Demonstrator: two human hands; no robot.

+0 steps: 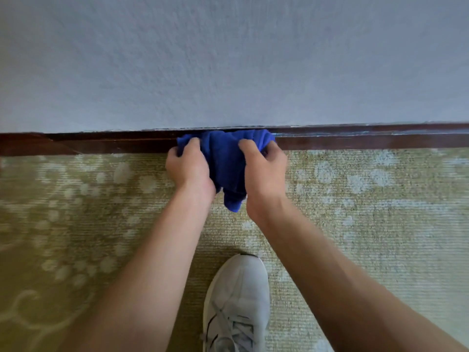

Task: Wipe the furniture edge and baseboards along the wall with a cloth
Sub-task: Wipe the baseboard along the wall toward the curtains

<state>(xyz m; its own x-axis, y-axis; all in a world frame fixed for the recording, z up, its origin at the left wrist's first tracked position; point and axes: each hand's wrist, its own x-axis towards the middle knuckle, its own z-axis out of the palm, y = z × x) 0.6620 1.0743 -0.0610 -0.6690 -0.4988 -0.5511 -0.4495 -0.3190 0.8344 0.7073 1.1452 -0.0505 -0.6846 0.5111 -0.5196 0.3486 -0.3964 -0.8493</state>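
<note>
Both hands grip a bunched blue cloth [225,158]: the left hand [189,166] and the right hand [264,168] curl round its sides. The cloth's top lies against the dark baseboard [355,139] under the wall [228,59], above patterned carpet [368,199] and a white shoe [237,301].

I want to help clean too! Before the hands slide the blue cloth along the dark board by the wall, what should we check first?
1. Left hand grips the blue cloth: ok.
2. Right hand grips the cloth too: ok.
3. Cloth reaches the top edge of the dark baseboard: ok; how firmly it presses, cannot tell.
4. Baseboard to the right needs wiping: pale streaks show along its top, so not ok yet.
5. Loose cloth tail hangs between the wrists above the carpet: ok, though it could drag.
6. White shoe stands back from the baseboard, out of the way: ok.
</note>
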